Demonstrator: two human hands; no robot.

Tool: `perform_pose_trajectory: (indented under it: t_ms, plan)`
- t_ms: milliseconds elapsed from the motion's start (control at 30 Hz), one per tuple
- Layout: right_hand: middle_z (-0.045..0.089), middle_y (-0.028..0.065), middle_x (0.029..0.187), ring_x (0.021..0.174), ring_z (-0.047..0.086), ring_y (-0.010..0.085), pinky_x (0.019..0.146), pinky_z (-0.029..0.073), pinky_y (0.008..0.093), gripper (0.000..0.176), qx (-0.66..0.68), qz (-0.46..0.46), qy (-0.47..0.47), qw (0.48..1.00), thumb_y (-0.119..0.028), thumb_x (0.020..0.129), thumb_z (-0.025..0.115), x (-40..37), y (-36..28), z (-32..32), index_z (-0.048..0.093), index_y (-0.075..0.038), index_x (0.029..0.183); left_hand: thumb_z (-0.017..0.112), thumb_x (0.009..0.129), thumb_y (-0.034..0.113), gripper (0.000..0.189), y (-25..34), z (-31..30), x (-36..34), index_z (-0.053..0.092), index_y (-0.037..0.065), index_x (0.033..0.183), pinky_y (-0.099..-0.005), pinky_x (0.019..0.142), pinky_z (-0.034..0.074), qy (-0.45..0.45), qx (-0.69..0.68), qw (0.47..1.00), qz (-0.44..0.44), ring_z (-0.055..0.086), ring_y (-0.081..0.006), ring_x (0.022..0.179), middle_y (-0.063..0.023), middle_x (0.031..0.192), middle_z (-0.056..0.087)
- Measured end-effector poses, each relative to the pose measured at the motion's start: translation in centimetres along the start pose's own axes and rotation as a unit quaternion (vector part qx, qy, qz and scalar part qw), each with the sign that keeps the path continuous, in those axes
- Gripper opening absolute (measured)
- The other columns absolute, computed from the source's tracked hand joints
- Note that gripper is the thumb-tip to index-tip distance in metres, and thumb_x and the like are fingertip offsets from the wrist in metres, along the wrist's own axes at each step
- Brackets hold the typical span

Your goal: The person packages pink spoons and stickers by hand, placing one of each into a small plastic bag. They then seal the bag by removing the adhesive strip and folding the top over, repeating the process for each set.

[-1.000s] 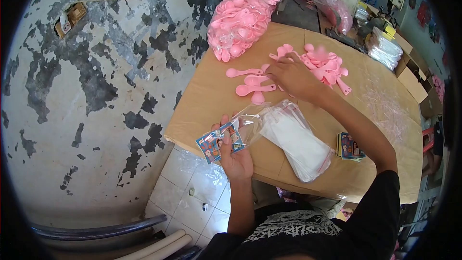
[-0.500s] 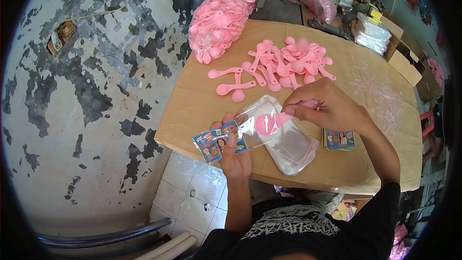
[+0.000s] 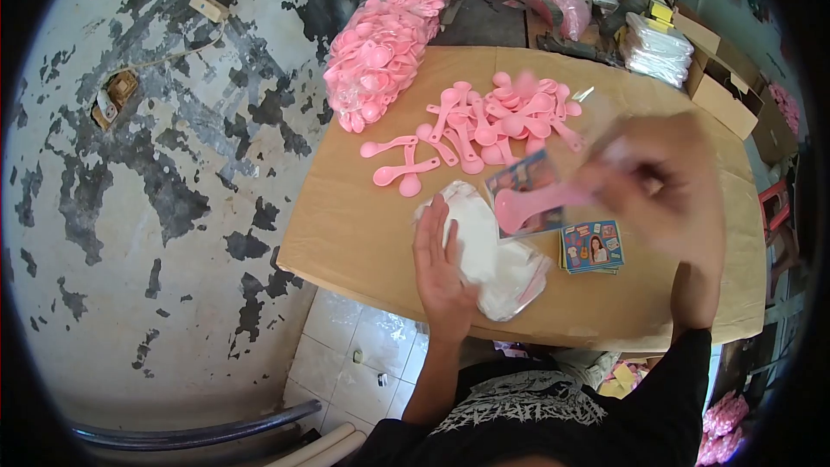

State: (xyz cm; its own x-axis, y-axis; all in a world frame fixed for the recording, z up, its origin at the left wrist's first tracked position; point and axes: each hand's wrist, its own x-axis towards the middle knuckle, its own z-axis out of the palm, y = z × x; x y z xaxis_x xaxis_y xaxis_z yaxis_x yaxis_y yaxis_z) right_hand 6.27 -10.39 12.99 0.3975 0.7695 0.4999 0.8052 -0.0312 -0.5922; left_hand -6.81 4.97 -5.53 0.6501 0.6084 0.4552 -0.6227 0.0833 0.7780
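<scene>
My right hand (image 3: 657, 186), smeared by motion, grips the handle end of a pink measuring spoon (image 3: 536, 203) above the table's right half. Around or against the spoon is a clear bag with a blue printed card (image 3: 523, 171) in it; the blur hides whether the spoon is fully inside. My left hand (image 3: 443, 277) rests with fingers stretched out on the left edge of a stack of clear plastic bags (image 3: 514, 281). Just right of that stack, below the held spoon, sits a small pile of blue printed cards (image 3: 594, 246).
Loose pink spoons (image 3: 519, 117) lie heaped across the middle of the brown-covered table (image 3: 346, 238). Large bags of pink spoons (image 3: 372, 60) stand at its back left. Wrapped plastic packs (image 3: 657, 47) and a cardboard box (image 3: 722, 95) are at the back right. A peeling wall (image 3: 173, 207) bounds the left.
My left hand has let go of the bagged card and moved onto the stack of bags. My right hand has carried the spoon, bag and card to the right.
</scene>
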Motion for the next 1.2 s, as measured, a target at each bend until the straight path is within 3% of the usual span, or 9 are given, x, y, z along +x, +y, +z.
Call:
perform_pose_trajectory:
  t_ms: [67,167,300,367,500,633,767,1100,1200]
  plan:
    - [0.063,0.0042,0.065,0.051,0.056,0.0098,0.045,0.039,0.0267,0.008,-0.035,-0.036,-0.054,0.997,-0.008,0.080,0.070,-0.4,0.4,1.9,0.067,-0.004,0.074,0.079,0.076,0.030,0.096,2.2,1.1,0.2,0.024,-0.002,0.148,-0.0376,0.113,0.026,-0.132,0.231,0.963,0.047,0.030,-0.0271,0.140,-0.0199,0.151,0.029]
    - [0.065,0.0053,0.070,0.057,0.059,0.0112,0.049,0.043,0.0267,0.008,-0.008,-0.038,-0.089,0.995,-0.011,0.080,0.071,-0.8,2.0,3.1,0.068,-0.004,0.082,0.068,0.086,0.016,0.073,2.2,3.4,-0.5,0.029,-0.004,0.144,-0.0317,0.105,0.036,-0.182,0.281,0.926,-0.173,0.050,-0.0221,0.123,-0.0158,0.133,0.053]
    - [0.066,0.0056,0.077,0.066,0.063,0.0133,0.057,0.049,0.0256,0.025,0.079,-0.007,0.008,0.997,-0.012,0.083,0.071,-0.5,4.3,2.7,0.064,-0.004,0.106,0.048,0.101,0.012,0.047,2.4,5.1,-0.3,0.032,-0.004,0.142,-0.0297,0.104,0.038,-0.180,0.037,0.938,-0.292,0.055,-0.0204,0.120,-0.0139,0.123,0.062]
    - [0.069,0.0063,0.079,0.068,0.065,0.0141,0.061,0.052,0.0249,0.039,0.136,0.065,-0.096,0.984,-0.007,0.085,0.069,-1.3,5.1,1.8,0.057,-0.006,0.122,0.044,0.103,0.016,0.046,1.8,4.5,-0.8,0.031,-0.003,0.143,-0.0314,0.107,0.035,-0.227,-0.092,0.915,-0.321,0.049,-0.0213,0.128,-0.0172,0.132,0.055]
    - [0.069,0.0112,0.076,0.067,0.066,0.0171,0.064,0.051,0.0297,0.033,0.192,0.096,-0.142,0.966,-0.013,0.087,0.069,-1.3,4.9,1.2,0.058,-0.002,0.116,0.042,0.104,0.016,0.047,1.4,3.8,-0.6,0.029,-0.003,0.145,-0.0338,0.112,0.028,-0.386,-0.036,0.853,-0.351,0.043,-0.0207,0.133,-0.0164,0.142,0.046]
    - [0.070,0.0106,0.078,0.064,0.066,0.0156,0.062,0.053,0.0279,0.031,0.147,0.049,-0.124,0.980,-0.007,0.084,0.072,-1.3,6.3,1.4,0.060,-0.003,0.112,0.037,0.105,0.015,0.042,1.2,5.0,-0.9,0.034,-0.003,0.142,-0.0331,0.102,0.042,-0.191,-0.042,0.957,-0.215,0.052,-0.0219,0.123,-0.0161,0.136,0.051]
    - [0.069,0.0097,0.084,0.068,0.066,0.0195,0.065,0.053,0.0313,0.021,0.048,0.000,-0.097,0.994,-0.008,0.083,0.072,-1.3,6.2,1.6,0.066,-0.004,0.102,0.034,0.106,0.020,0.041,1.6,5.9,1.0,0.035,-0.003,0.140,-0.0312,0.082,0.056,-0.093,0.034,0.975,-0.200,0.068,-0.0297,0.098,-0.0212,0.127,0.056]
    - [0.065,0.0015,0.084,0.091,0.060,0.0212,0.080,0.045,0.0335,0.018,-0.256,-0.192,0.001,0.947,-0.018,0.072,0.071,-1.6,7.5,3.2,0.072,-0.010,0.088,0.038,0.103,0.008,0.044,2.2,6.2,1.4,0.034,-0.002,0.146,-0.0243,0.076,0.052,-0.116,0.254,0.949,-0.149,0.067,-0.0137,0.088,-0.0135,0.105,0.065]
    - [0.065,-0.0001,0.080,0.088,0.059,0.0200,0.080,0.046,0.0333,0.018,-0.262,-0.213,0.013,0.941,-0.018,0.067,0.073,-1.7,8.5,3.9,0.070,-0.010,0.084,0.036,0.103,0.009,0.042,2.6,6.4,1.6,0.037,-0.002,0.144,-0.0246,0.074,0.055,-0.128,0.249,0.943,-0.181,0.066,-0.0126,0.087,-0.0123,0.124,0.059]
